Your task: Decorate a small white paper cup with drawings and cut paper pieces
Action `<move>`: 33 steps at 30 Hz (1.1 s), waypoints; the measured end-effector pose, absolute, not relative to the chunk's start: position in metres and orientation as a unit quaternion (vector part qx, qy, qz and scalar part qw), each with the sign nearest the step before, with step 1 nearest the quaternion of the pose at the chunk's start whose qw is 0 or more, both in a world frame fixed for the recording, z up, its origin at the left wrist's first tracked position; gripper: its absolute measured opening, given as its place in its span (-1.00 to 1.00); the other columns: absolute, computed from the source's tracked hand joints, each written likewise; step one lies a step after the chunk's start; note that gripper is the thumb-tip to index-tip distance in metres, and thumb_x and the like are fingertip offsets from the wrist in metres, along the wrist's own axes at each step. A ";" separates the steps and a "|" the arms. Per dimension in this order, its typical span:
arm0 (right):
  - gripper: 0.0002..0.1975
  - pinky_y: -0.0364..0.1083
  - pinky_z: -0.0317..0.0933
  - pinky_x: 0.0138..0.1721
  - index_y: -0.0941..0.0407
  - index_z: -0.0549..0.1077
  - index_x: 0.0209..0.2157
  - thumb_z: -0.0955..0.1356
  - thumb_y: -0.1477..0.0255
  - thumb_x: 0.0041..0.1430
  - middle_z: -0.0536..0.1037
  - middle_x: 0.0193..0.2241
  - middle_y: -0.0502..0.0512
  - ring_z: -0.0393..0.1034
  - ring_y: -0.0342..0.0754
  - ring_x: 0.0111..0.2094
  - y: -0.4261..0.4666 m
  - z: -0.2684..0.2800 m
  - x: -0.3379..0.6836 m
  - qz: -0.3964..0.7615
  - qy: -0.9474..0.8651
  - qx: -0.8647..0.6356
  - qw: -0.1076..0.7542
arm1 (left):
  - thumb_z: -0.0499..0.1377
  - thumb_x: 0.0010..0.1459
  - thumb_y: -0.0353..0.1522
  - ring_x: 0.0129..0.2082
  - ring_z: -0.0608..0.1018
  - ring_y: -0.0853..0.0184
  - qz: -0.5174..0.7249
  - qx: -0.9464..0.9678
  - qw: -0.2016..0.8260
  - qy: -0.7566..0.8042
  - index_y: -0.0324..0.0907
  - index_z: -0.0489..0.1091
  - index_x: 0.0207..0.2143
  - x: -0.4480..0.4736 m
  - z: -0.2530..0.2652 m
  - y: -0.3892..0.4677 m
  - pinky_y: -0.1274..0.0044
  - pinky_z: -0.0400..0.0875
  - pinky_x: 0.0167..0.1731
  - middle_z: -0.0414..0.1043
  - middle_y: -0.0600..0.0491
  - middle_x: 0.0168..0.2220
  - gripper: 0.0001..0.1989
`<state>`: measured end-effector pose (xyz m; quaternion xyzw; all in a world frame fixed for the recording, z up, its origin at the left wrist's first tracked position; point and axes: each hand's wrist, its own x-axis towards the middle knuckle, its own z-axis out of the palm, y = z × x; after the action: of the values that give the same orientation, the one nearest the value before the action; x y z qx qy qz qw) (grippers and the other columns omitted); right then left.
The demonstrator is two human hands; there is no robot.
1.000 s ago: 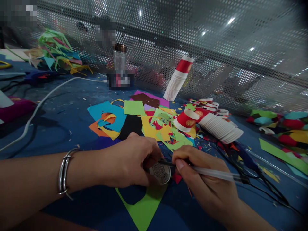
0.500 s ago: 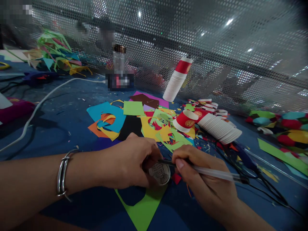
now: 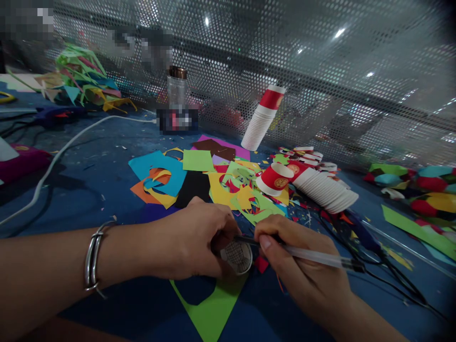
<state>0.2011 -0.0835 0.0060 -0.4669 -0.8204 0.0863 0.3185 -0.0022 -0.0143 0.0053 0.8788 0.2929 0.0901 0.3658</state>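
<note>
Low in the middle of the frame we see a small round white disc (image 3: 238, 257) lying on the blue tabletop (image 3: 107, 171), its upper face covered with a fine dark cross-hatched grid. Its left edge is hidden under our left hand (image 3: 194, 240), whose fingers curl down over it and press it in place; a silver bracelet (image 3: 93, 259) sits on that wrist at lower left. Our right hand (image 3: 302, 266) is closed around a clear-barrelled pen (image 3: 313, 256), thumb and forefinger pinched near its dark tip, and the tip meets the upper rim of the disc. The pen's barrel runs off to the right, across the hand.

The disc rests partly on a lime green sheet (image 3: 217, 304) with a rounded hole cut out of it, which reaches down to the bottom edge of the frame. Just above the hands, mid-frame, lies a scatter of coloured paper scraps (image 3: 199, 180) in blue, yellow, black, green and orange. Right of that a red paper cup (image 3: 275, 179) lies on its side beside a toppled stack of cups (image 3: 326, 187), and another stack (image 3: 262, 118) leans against the perforated metal screen (image 3: 320, 61) further up.
</note>
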 end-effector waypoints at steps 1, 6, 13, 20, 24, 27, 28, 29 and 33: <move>-0.83 -0.14 0.18 -0.51 0.08 0.38 -0.33 0.21 0.54 0.31 0.47 -0.52 -0.04 0.39 -0.14 -0.52 -0.083 0.006 0.201 0.082 -0.822 -0.467 0.315 | 0.33 -0.08 -0.31 -0.47 0.30 0.44 0.090 0.882 0.359 0.293 -0.18 0.20 -0.56 -0.002 0.005 -0.014 0.51 0.08 -0.38 0.31 0.20 -0.49 -0.68; -0.83 -0.15 0.16 -0.52 0.09 0.38 -0.34 0.21 0.54 0.31 0.48 -0.52 -0.04 0.37 -0.15 -0.53 -0.083 0.007 0.202 0.064 -0.826 -0.465 0.314 | 0.35 -0.09 -0.30 -0.42 0.33 0.40 0.088 0.888 0.341 0.297 -0.18 0.22 -0.56 -0.002 0.007 -0.014 0.51 0.08 -0.36 0.33 0.19 -0.48 -0.68; -0.83 -0.16 0.16 -0.54 0.08 0.39 -0.35 0.22 0.53 0.30 0.49 -0.52 -0.04 0.40 -0.15 -0.52 -0.086 0.008 0.202 0.084 -0.819 -0.474 0.314 | 0.34 -0.07 -0.28 -0.42 0.34 0.40 0.085 0.878 0.363 0.300 -0.18 0.21 -0.54 -0.002 0.009 -0.014 0.52 0.10 -0.36 0.36 0.19 -0.45 -0.67; -0.83 -0.15 0.17 -0.55 0.07 0.38 -0.35 0.22 0.53 0.30 0.50 -0.51 -0.02 0.42 -0.13 -0.52 -0.083 0.007 0.203 0.078 -0.822 -0.473 0.307 | 0.34 -0.13 -0.31 -0.43 0.32 0.40 0.083 0.885 0.352 0.294 -0.18 0.21 -0.56 -0.002 0.006 -0.012 0.51 0.07 -0.38 0.36 0.19 -0.44 -0.69; -0.82 -0.15 0.17 -0.54 0.08 0.39 -0.35 0.22 0.53 0.31 0.49 -0.53 -0.03 0.40 -0.14 -0.53 -0.083 0.007 0.202 0.072 -0.821 -0.471 0.315 | 0.33 -0.12 -0.31 -0.40 0.35 0.38 0.082 0.885 0.351 0.293 -0.18 0.22 -0.56 -0.002 0.007 -0.012 0.51 0.08 -0.37 0.36 0.18 -0.44 -0.71; -0.83 -0.15 0.16 -0.53 0.08 0.39 -0.35 0.22 0.54 0.30 0.48 -0.53 -0.04 0.39 -0.15 -0.53 -0.085 0.007 0.201 0.073 -0.818 -0.472 0.320 | 0.32 -0.07 -0.27 -0.45 0.34 0.42 0.082 0.880 0.371 0.286 -0.18 0.24 -0.53 -0.003 0.007 -0.012 0.51 0.10 -0.37 0.31 0.20 -0.49 -0.70; -0.83 -0.15 0.15 -0.53 0.08 0.39 -0.34 0.22 0.54 0.30 0.47 -0.54 -0.05 0.38 -0.16 -0.54 -0.085 0.007 0.201 0.073 -0.819 -0.470 0.321 | 0.32 -0.07 -0.26 -0.46 0.33 0.43 0.082 0.879 0.373 0.286 -0.18 0.24 -0.53 -0.003 0.008 -0.013 0.51 0.10 -0.37 0.31 0.21 -0.49 -0.70; -0.83 -0.15 0.15 -0.53 0.08 0.39 -0.34 0.22 0.54 0.29 0.47 -0.54 -0.06 0.37 -0.16 -0.54 -0.086 0.007 0.201 0.075 -0.820 -0.468 0.321 | 0.32 -0.06 -0.26 -0.46 0.33 0.43 0.082 0.880 0.371 0.286 -0.18 0.25 -0.52 -0.003 0.008 -0.013 0.51 0.10 -0.36 0.31 0.21 -0.49 -0.71; -0.83 -0.16 0.15 -0.52 0.08 0.39 -0.34 0.22 0.55 0.29 0.45 -0.54 -0.08 0.36 -0.18 -0.54 -0.088 0.008 0.202 0.083 -0.823 -0.465 0.315 | 0.33 -0.05 -0.27 -0.43 0.35 0.41 0.082 0.885 0.355 0.290 -0.17 0.37 -0.45 -0.003 0.009 -0.013 0.51 0.10 -0.36 0.34 0.19 -0.45 -0.78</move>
<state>0.2018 -0.0875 0.0079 -0.4655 -0.8230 0.0833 0.3147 -0.0027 -0.0129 0.0094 0.8850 0.2903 0.0823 0.3547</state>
